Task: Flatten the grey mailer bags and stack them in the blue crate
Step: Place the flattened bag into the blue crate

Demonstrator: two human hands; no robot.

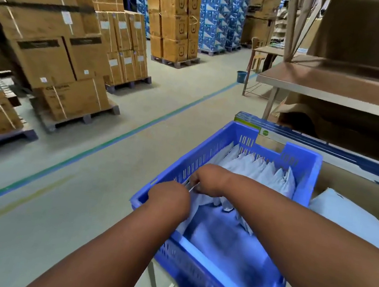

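A blue slotted crate stands in front of me on a metal stand. Several grey mailer bags stand on edge in a row along its far side, and a flatter grey mailer bag lies in its near part. My left hand and my right hand are together at the crate's left wall, both with fingers curled on the edge of a grey mailer there. The fingertips are hidden behind the hands.
Another grey mailer lies in a cardboard box to the crate's right. A brown shelf table stands behind. Pallets of cardboard boxes line the left side, with a green floor line and grey floor between.
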